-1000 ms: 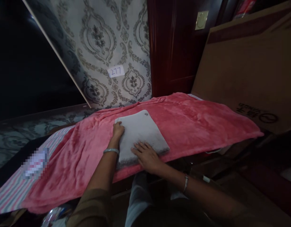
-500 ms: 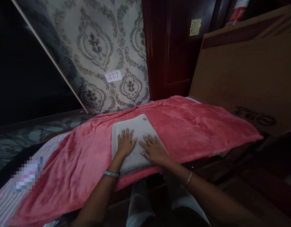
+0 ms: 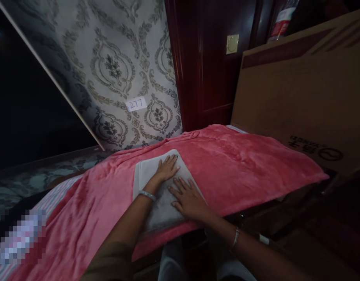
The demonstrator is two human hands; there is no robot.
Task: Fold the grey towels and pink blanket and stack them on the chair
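Observation:
A folded light-grey cloth (image 3: 162, 210), soft like a towel, lies flat on a pink plush blanket (image 3: 232, 168). My left hand (image 3: 167, 168) rests open on the cloth's far part, fingers spread toward its far right corner and covering most of a small dark mark there. Nearer to me, my right hand (image 3: 190, 198) is laid flat on the right side of the same cloth, its fingers apart. Neither hand grips anything. A bracelet shows at each wrist.
Behind the blanket stand a patterned wall with a paper label (image 3: 136, 104) reading 277 and a dark red wooden panel (image 3: 203, 70). A large cardboard box (image 3: 299, 89) leans at the right, with a bottle (image 3: 282, 23) behind it. Striped fabric (image 3: 55, 191) shows at the left.
My left hand has slid away from me and rightward over the cloth, to its far right corner. My right hand stays on the cloth's right side. The view has shifted slightly.

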